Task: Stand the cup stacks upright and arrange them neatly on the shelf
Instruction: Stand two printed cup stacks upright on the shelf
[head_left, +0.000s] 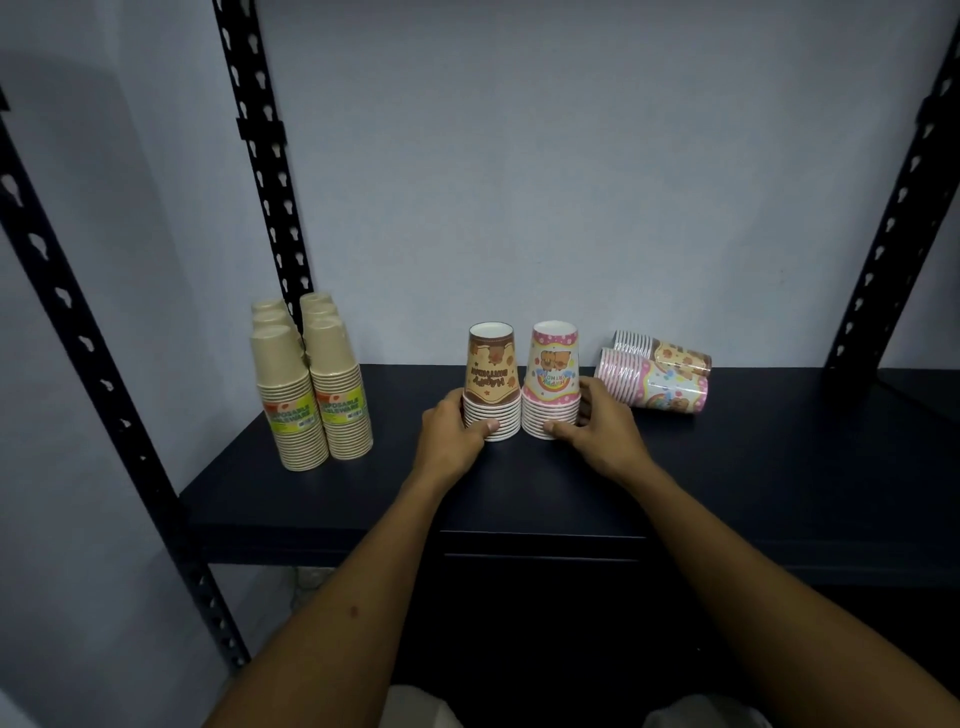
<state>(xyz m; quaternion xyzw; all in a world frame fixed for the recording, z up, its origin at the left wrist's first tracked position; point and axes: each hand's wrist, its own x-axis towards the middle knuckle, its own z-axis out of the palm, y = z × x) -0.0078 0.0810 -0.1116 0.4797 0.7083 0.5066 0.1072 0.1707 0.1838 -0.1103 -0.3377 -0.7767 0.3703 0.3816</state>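
Observation:
Two printed cup stacks stand upside down, side by side, in the middle of the dark shelf (363, 493). My left hand (452, 436) grips the rims of the brown stack (492, 374). My right hand (597, 431) grips the base of the pink stack (553, 374). To the right, another pink stack (654, 384) lies on its side, with a brown stack (670, 351) lying behind it. Several wrapped tan cup stacks (311, 384) stand upright in two rows at the left.
Black perforated shelf posts rise at the far left (67, 322), behind the tan stacks (265, 171) and at the right (898, 208). A pale wall closes the back. The shelf's front edge (519, 535) runs below my wrists.

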